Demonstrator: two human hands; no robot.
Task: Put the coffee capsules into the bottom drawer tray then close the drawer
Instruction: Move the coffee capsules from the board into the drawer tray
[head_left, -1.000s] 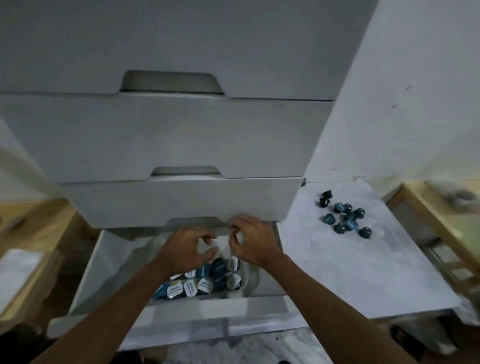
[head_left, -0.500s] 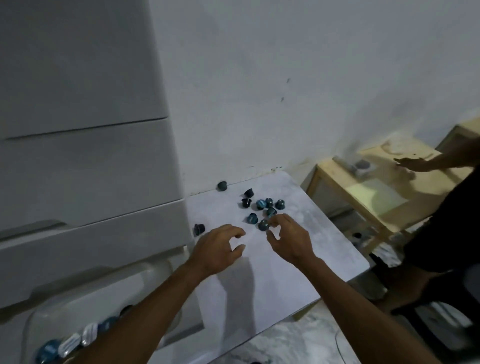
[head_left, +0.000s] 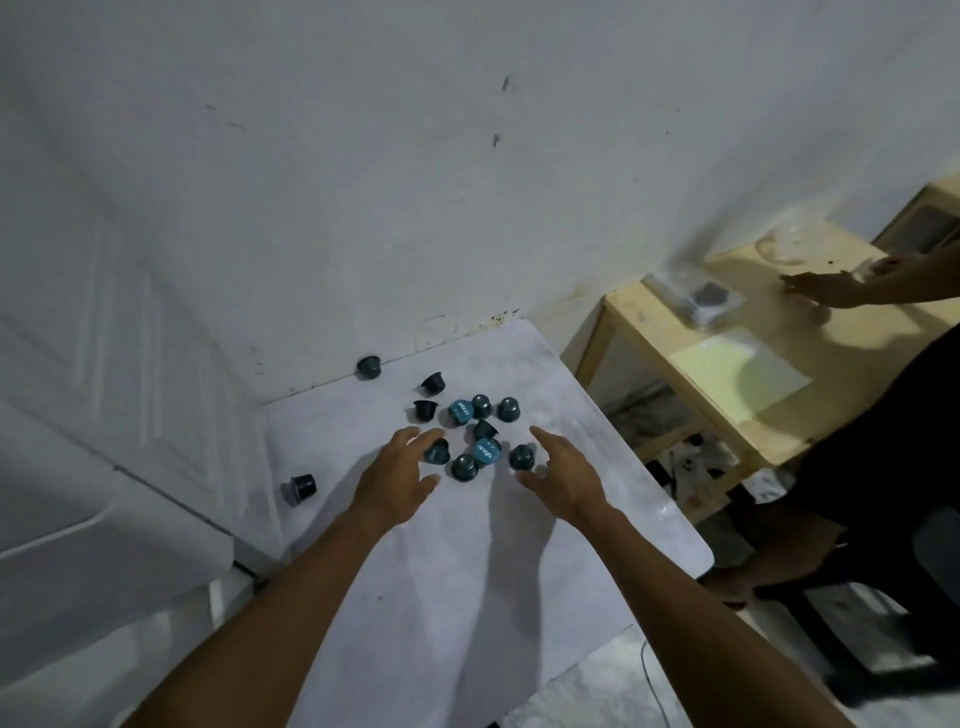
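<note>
Several dark blue coffee capsules (head_left: 480, 436) lie clustered on a white table top (head_left: 467, 571). One stray capsule (head_left: 299, 489) lies at the table's left edge and another capsule (head_left: 369, 367) rests against the wall. My left hand (head_left: 397, 475) hovers open at the cluster's left side, its fingertips touching a capsule. My right hand (head_left: 563, 475) is open at the cluster's right side, beside a capsule (head_left: 521, 457). The white drawer unit (head_left: 104, 415) stands at the left; the bottom drawer and its tray are out of view.
A wooden side table (head_left: 727, 374) stands to the right with a sheet of paper and a small clear packet on it. Another person's arm (head_left: 857, 288) reaches over it, and that person's dark clothes fill the right edge. A white wall lies behind the table.
My view swung from the open bottom drawer to the table on the right. Both hands left the drawer tray and now spread open on either side of the capsule cluster.
</note>
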